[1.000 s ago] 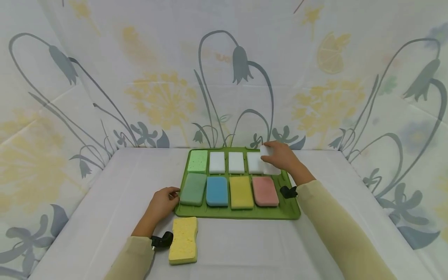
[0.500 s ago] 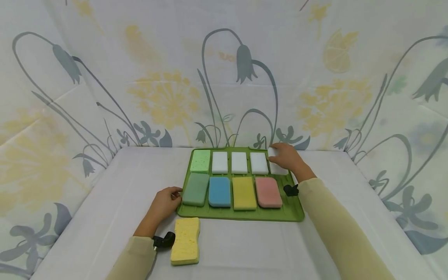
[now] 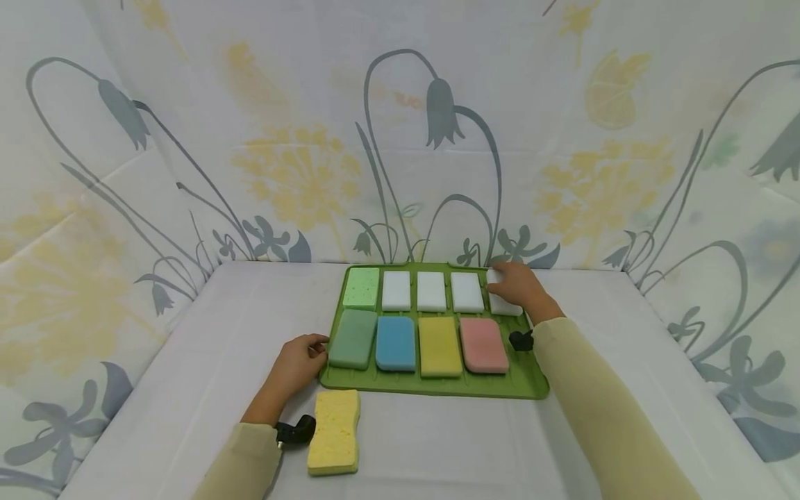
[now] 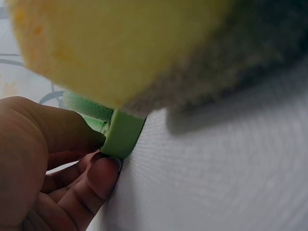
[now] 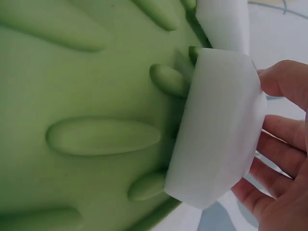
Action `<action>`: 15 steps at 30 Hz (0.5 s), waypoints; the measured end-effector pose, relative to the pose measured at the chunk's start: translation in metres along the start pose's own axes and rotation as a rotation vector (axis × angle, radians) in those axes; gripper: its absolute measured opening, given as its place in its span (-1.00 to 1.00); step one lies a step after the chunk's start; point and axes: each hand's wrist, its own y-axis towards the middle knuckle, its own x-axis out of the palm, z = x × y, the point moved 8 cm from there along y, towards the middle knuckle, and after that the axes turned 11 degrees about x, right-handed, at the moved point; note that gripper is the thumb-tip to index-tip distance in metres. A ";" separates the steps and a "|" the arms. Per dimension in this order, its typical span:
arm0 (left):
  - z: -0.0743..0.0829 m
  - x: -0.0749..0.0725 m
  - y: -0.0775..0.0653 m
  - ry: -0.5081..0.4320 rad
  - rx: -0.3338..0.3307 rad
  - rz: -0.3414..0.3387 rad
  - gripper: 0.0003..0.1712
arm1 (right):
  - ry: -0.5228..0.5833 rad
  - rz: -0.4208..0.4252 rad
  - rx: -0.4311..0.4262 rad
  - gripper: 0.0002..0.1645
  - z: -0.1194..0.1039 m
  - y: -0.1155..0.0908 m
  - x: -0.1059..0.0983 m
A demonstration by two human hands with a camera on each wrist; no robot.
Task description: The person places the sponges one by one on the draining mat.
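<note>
My right hand [image 3: 523,288] holds a white melamine sponge [image 3: 505,302] at the back right of a green ridged mat [image 3: 515,382]. In the right wrist view the thumb and fingertips [image 5: 288,79] touch that sponge's far side, and its near edge sits against the ridges. Beside the mat's left edge is my left hand [image 3: 290,364]. The left wrist view has its thumb and a finger pinching the mat's raised rim [image 4: 126,134]. Several other white sponges and a speckled light-green sponge [image 3: 361,288] form the back row.
A green sponge [image 3: 353,339], a blue one [image 3: 396,344], a yellow one [image 3: 440,347] and a pink one [image 3: 484,345] lie in the mat's front row. A waisted yellow sponge [image 3: 334,434] lies on the white cloth by the left wrist. Patterned fabric [image 3: 400,139] hangs behind.
My right hand has moved right with the white sponge and lowered it to the end of the back row. The left hand stays at the mat's edge. The head view shifts slightly.
</note>
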 end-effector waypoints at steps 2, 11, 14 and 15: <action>0.000 0.000 0.000 0.000 -0.001 -0.001 -0.60 | -0.001 -0.003 0.004 -0.25 0.002 0.001 0.002; 0.003 0.000 -0.002 -0.003 0.013 0.003 -0.60 | 0.002 -0.025 -0.004 -0.26 0.004 0.007 0.012; 0.003 0.000 -0.002 -0.006 0.013 0.003 -0.60 | -0.009 -0.031 0.000 -0.24 0.004 0.009 0.014; 0.003 0.000 -0.002 -0.006 0.012 0.004 -0.60 | -0.009 -0.035 0.005 -0.24 0.005 0.010 0.015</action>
